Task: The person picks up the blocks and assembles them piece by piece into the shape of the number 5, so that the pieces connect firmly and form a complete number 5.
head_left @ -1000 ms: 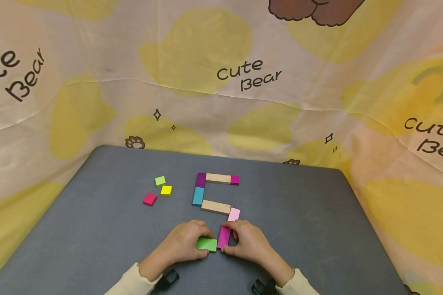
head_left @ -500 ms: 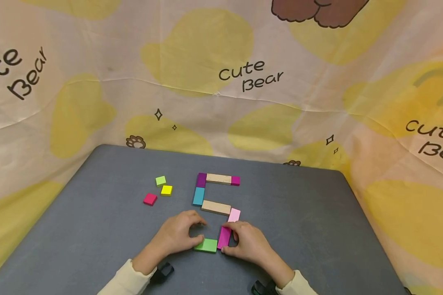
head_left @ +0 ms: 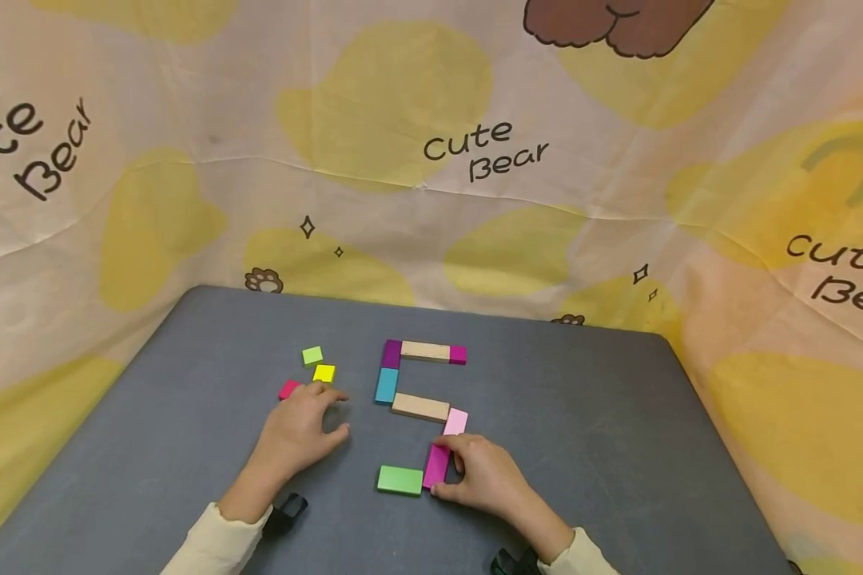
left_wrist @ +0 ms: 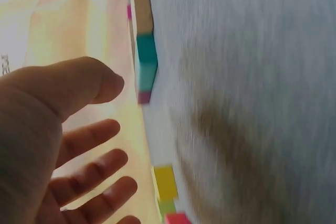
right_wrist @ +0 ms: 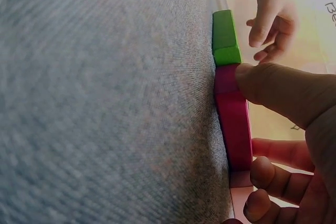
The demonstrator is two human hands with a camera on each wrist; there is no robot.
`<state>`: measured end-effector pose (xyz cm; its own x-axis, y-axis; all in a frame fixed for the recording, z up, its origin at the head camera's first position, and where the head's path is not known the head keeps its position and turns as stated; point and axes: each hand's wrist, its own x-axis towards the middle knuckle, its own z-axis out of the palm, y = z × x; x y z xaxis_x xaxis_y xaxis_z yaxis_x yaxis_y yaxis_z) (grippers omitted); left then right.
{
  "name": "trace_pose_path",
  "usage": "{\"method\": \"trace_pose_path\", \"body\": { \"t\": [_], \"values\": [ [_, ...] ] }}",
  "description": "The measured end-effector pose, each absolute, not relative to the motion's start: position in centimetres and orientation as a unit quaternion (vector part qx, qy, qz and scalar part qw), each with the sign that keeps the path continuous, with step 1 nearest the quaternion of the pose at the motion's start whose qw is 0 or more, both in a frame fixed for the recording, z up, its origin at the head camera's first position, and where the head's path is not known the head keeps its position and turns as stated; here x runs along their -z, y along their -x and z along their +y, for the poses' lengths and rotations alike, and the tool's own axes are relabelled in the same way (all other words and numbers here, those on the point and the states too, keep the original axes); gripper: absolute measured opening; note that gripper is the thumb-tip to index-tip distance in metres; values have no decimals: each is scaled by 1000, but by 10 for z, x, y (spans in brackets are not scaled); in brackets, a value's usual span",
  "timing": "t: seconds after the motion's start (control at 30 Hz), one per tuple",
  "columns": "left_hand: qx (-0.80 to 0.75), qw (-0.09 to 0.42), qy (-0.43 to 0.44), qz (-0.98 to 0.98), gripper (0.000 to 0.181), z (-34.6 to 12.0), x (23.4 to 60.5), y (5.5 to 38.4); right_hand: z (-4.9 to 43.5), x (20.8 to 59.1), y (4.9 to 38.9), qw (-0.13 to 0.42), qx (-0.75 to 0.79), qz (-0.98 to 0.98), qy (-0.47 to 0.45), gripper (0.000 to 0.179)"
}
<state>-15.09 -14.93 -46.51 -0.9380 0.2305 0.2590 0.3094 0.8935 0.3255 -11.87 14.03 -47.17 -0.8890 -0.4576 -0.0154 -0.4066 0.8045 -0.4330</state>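
In the head view my left hand [head_left: 295, 431] is spread with nothing in it, close to a red block [head_left: 288, 389] that it partly covers and a yellow block [head_left: 324, 373]. A small light-green block [head_left: 312, 356] lies just beyond them. My right hand [head_left: 485, 475] pinches a long magenta block [head_left: 437, 465] between thumb and fingers, flat on the table. Against its near end lies a green block [head_left: 400, 481]; a pink block [head_left: 456, 421] adjoins its far end. In the right wrist view, the thumb rests at the magenta block's end beside the green block [right_wrist: 226, 35].
Beyond the pink block the row continues with a wooden block [head_left: 420, 406], a blue block [head_left: 386, 386], a purple block [head_left: 391, 354], another wooden block [head_left: 425, 351] and a small magenta block [head_left: 458, 354]. A printed cloth [head_left: 374, 104] hangs behind the grey table [head_left: 582, 415].
My left hand has let go of the green block and moved up and left to the loose blocks. The green block stays beside the magenta one; my right hand has barely moved.
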Motion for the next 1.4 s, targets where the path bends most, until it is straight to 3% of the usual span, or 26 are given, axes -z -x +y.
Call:
{"method": "trace_pose_path", "body": {
  "t": [0.33,0.67,1.4],
  "values": [
    [183,113,62,-975,48,-192,467,160,142,475,119,35,202,948,243,52],
    [189,61,53,-979,54,-209,469,170,143,476,119,10,166,951,261,53],
    [189,49,36,-980,43,-212,471,178,143,475,119,11,175,950,258,52]
  ]
}}
